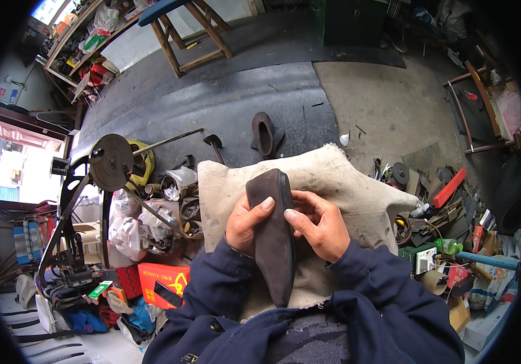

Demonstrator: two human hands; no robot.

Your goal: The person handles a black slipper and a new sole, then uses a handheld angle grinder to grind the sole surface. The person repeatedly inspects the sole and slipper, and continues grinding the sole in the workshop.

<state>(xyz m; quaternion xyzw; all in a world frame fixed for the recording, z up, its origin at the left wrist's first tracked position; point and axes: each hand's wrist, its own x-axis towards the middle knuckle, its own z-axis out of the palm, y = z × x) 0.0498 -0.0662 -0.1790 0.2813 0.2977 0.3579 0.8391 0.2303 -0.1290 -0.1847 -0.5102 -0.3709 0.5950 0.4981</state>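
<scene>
A dark brown suede shoe [268, 227] lies across my lap, tipped on its side with its pointed toe toward me and the heel end away. My left hand [247, 223] grips it from the left, thumb pressed on the suede. From the right, my right hand [322, 227] holds the edge of the black sole, its thumb on the rim and its other fingers partly hidden behind the shoe. Beneath it a stained beige cloth [224, 188] covers my lap. A matching shoe [265, 134] stands on the dark floor mat ahead, opening up.
At my left stands a black hand-cranked machine with a round wheel [111, 162], beside bins and plastic bags [128, 233]. A red box [162, 284] sits nearer me. Tools and scraps, with a red bar [450, 188], crowd the right. A wooden stool [184, 36] stands far ahead.
</scene>
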